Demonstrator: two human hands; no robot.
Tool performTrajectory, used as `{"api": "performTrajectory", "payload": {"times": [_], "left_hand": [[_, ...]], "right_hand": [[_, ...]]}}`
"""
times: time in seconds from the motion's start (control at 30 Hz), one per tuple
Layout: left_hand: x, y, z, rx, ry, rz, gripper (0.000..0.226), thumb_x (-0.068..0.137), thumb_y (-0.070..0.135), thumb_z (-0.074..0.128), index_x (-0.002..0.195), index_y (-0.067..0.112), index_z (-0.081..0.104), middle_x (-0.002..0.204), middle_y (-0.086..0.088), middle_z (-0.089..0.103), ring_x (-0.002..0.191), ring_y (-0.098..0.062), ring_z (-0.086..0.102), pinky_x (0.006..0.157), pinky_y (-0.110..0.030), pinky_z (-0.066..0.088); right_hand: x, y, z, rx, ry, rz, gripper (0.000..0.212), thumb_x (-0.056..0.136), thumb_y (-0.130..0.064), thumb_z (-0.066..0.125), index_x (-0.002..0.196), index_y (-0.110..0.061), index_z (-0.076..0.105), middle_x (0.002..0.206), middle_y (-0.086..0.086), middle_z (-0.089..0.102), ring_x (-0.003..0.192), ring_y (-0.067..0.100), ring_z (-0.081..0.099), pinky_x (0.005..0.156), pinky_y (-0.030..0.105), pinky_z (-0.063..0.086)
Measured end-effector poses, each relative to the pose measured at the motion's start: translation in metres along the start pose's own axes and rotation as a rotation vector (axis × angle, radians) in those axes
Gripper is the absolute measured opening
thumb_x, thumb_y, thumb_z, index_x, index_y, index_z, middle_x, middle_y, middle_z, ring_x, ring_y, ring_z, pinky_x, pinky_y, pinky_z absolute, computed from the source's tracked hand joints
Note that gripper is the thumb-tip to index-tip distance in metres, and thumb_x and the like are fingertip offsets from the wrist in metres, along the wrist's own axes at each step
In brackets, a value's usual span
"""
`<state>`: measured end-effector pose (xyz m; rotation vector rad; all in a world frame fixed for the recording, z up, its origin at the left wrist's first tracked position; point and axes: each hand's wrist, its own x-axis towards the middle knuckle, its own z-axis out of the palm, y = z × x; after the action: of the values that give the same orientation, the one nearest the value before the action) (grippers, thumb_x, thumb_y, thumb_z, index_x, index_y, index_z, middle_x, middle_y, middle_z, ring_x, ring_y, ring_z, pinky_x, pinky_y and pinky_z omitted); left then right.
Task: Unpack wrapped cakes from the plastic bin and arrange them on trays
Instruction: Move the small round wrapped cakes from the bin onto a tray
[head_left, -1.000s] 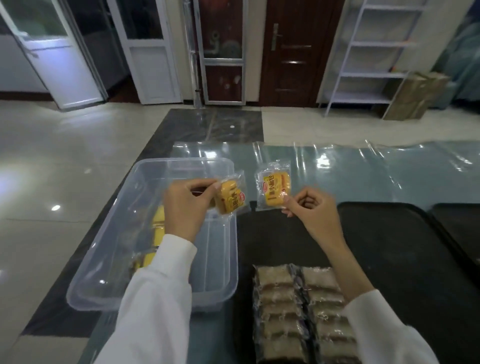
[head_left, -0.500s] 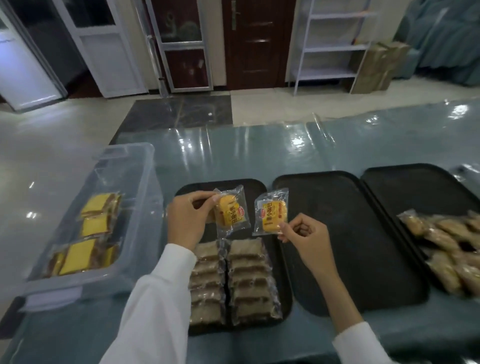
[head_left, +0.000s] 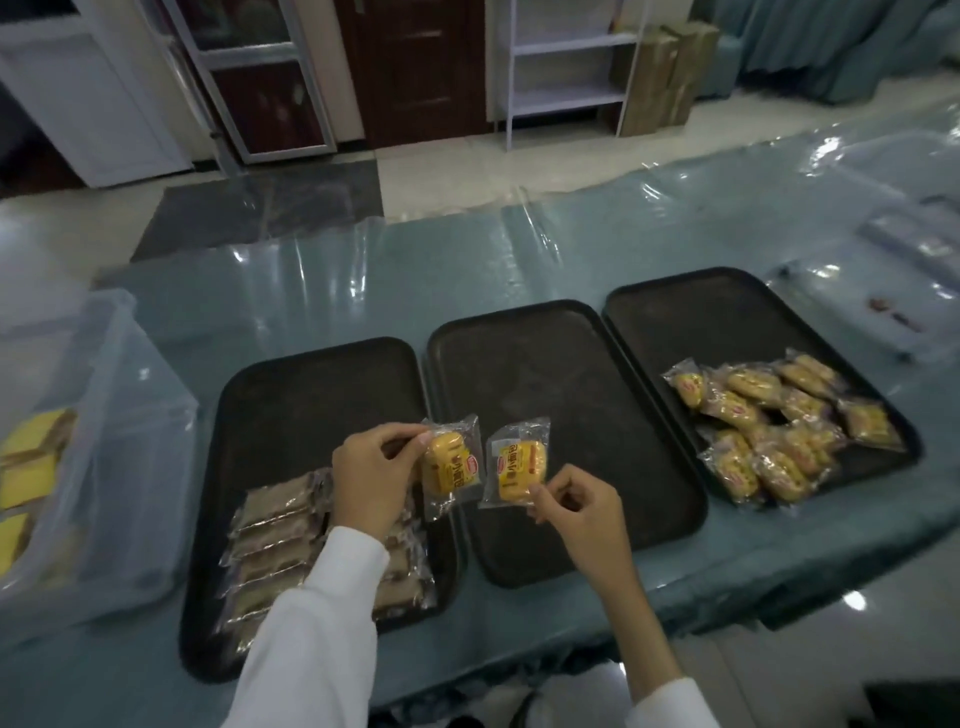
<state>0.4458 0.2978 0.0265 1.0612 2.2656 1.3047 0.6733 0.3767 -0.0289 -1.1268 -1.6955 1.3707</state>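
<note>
While the clear plastic bin (head_left: 93, 467) of yellow cakes sits at nine o'clock, left hand (head_left: 371, 475) and right hand (head_left: 576, 512) each pinch one wrapped cake (head_left: 449, 465), (head_left: 517, 462) over three black trays (head_left: 566, 374), brown packs (head_left: 275, 545) at seven, yellow pile (head_left: 774, 431) at three.

Long white sleeves are worn on both arms. The left sleeve (head_left: 311, 613) is pulled down to the wrist. The right sleeve (head_left: 670, 704) is pushed back, well behind the bare hand.

cakes (head_left: 451, 463) yellow, red logo | trays (head_left: 571, 364) black | tablecloth (head_left: 415, 280) teal | sleeve (head_left: 311, 623) white
</note>
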Motion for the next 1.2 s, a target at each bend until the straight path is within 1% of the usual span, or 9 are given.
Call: {"api": "performTrajectory", "payload": {"times": [0.13, 0.33, 0.5, 0.6, 0.73, 0.87, 1.0, 1.07, 1.2], "left_hand": [[0.004, 0.006, 0.035, -0.037, -0.039, -0.006, 0.012, 0.089, 0.021, 0.078, 0.099, 0.026, 0.082, 0.09, 0.017, 0.077, 0.087, 0.002, 0.07, 0.082, -0.026, 0.06], [0.021, 0.014, 0.079, -0.082, -0.089, -0.056, 0.013, 0.091, 0.027, 0.076, 0.103, 0.029, 0.08, 0.094, 0.02, 0.075, 0.09, 0.002, 0.07, 0.084, -0.028, 0.061], [0.042, 0.03, 0.114, -0.161, -0.139, -0.065, 0.015, 0.091, 0.023, 0.076, 0.106, 0.023, 0.08, 0.095, 0.015, 0.076, 0.091, 0.0, 0.071, 0.086, -0.029, 0.062], [0.05, 0.044, 0.143, -0.19, -0.164, -0.075, 0.016, 0.091, 0.022, 0.076, 0.107, 0.022, 0.08, 0.096, 0.014, 0.077, 0.091, -0.003, 0.072, 0.084, -0.034, 0.064], [0.056, 0.065, 0.183, -0.194, -0.185, -0.085, 0.018, 0.091, 0.025, 0.076, 0.108, 0.022, 0.08, 0.098, 0.012, 0.077, 0.093, -0.006, 0.072, 0.08, -0.038, 0.065], [0.059, 0.09, 0.23, -0.204, -0.195, -0.088, 0.016, 0.09, 0.024, 0.077, 0.106, 0.022, 0.08, 0.097, 0.012, 0.076, 0.092, -0.006, 0.072, 0.08, -0.037, 0.065], [0.06, 0.12, 0.289, -0.236, -0.185, -0.094, 0.013, 0.089, 0.021, 0.078, 0.101, 0.022, 0.081, 0.092, 0.013, 0.077, 0.089, -0.003, 0.073, 0.079, -0.037, 0.065], [0.057, 0.138, 0.321, -0.255, -0.168, -0.11, 0.012, 0.089, 0.02, 0.078, 0.101, 0.022, 0.081, 0.091, 0.012, 0.078, 0.088, -0.003, 0.073, 0.078, -0.038, 0.065], [0.04, 0.171, 0.38, -0.304, -0.124, -0.153, 0.012, 0.089, 0.019, 0.078, 0.1, 0.021, 0.082, 0.09, 0.01, 0.079, 0.087, -0.007, 0.075, 0.077, -0.043, 0.065]], "right_hand": [[0.01, 0.008, -0.02, -0.012, 0.054, 0.021, 0.027, 0.094, -0.015, 0.075, 0.07, -0.011, 0.064, 0.067, 0.006, 0.07, 0.068, 0.022, 0.069, 0.073, 0.042, 0.057], [0.037, 0.021, -0.053, -0.103, 0.093, 0.031, 0.025, 0.093, -0.016, 0.076, 0.071, -0.013, 0.066, 0.067, 0.004, 0.071, 0.067, 0.02, 0.07, 0.073, 0.049, 0.058], [0.053, 0.029, -0.09, -0.151, 0.109, 0.036, 0.023, 0.093, -0.018, 0.076, 0.072, -0.015, 0.067, 0.068, 0.003, 0.072, 0.069, 0.022, 0.071, 0.074, 0.049, 0.059], [0.062, 0.036, -0.123, -0.144, 0.142, 0.04, 0.023, 0.094, -0.014, 0.076, 0.073, -0.015, 0.066, 0.068, 0.004, 0.071, 0.071, 0.024, 0.072, 0.074, 0.046, 0.059], [0.08, 0.047, -0.165, -0.141, 0.189, 0.03, 0.021, 0.094, -0.013, 0.074, 0.074, -0.012, 0.066, 0.069, 0.003, 0.072, 0.069, 0.018, 0.072, 0.07, 0.033, 0.058], [0.097, 0.065, -0.224, -0.127, 0.198, 0.002, 0.024, 0.092, -0.008, 0.075, 0.071, -0.008, 0.064, 0.067, 0.007, 0.07, 0.063, 0.016, 0.068, 0.065, 0.026, 0.054], [0.122, 0.094, -0.295, -0.12, 0.195, 0.023, 0.027, 0.092, -0.008, 0.076, 0.07, -0.005, 0.061, 0.065, 0.009, 0.066, 0.064, 0.022, 0.067, 0.064, 0.034, 0.054], [0.136, 0.11, -0.332, -0.115, 0.193, 0.026, 0.028, 0.091, -0.007, 0.077, 0.069, -0.005, 0.06, 0.064, 0.01, 0.065, 0.064, 0.026, 0.065, 0.062, 0.034, 0.052], [0.156, 0.136, -0.403, -0.099, 0.117, 0.034, 0.027, 0.093, -0.013, 0.076, 0.072, -0.004, 0.061, 0.07, 0.013, 0.066, 0.071, 0.036, 0.064, 0.071, 0.041, 0.054]]}}
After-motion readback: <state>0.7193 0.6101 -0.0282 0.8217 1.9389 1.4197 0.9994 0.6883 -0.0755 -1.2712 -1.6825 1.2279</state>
